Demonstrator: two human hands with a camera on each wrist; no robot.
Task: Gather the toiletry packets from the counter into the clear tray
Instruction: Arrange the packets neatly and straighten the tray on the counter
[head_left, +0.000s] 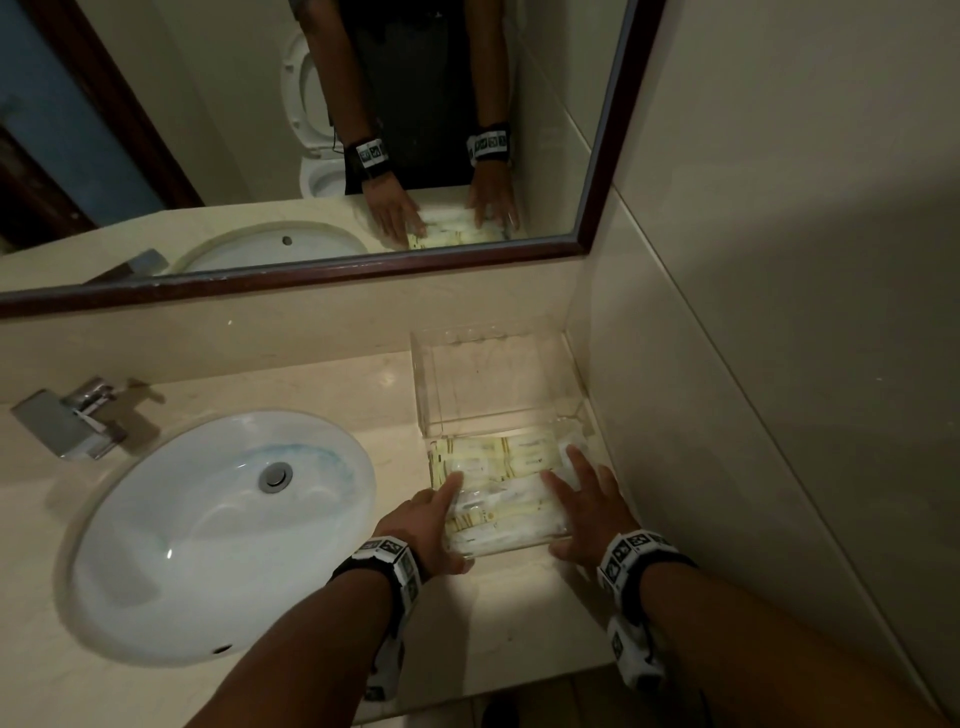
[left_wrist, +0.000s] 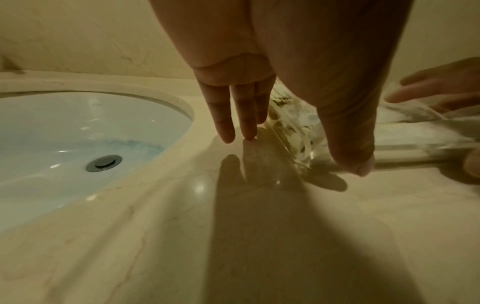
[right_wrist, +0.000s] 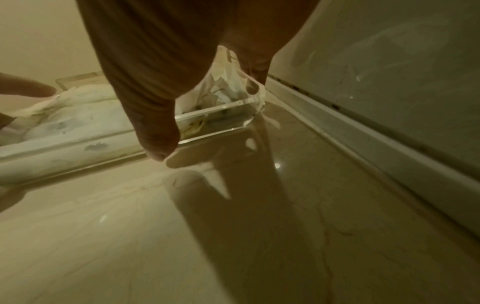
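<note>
The clear tray (head_left: 423, 395) stands on the counter (head_left: 519, 603) in the right corner, against the side wall. White and yellow toiletry packets (head_left: 498, 467) fill its near half. My left hand (head_left: 460, 519) is at the tray's near left corner, index finger straight over the packets and thumb against the front wall. My right hand (head_left: 563, 506) is at the near right corner, its straight fingers lying on the packets and its thumb at the front wall. The left wrist view shows the left hand (left_wrist: 293, 154) straddling the tray (left_wrist: 285, 144). The right wrist view shows the right hand (right_wrist: 207, 118) over the tray (right_wrist: 221, 111) and packets (right_wrist: 78, 115).
A white oval sink (head_left: 208, 535) with a chrome faucet (head_left: 78, 421) lies left of the tray. A framed mirror (head_left: 311, 130) hangs above the backsplash. The tiled side wall (head_left: 779, 364) runs along the tray's right side. The counter's front edge is just behind my wrists.
</note>
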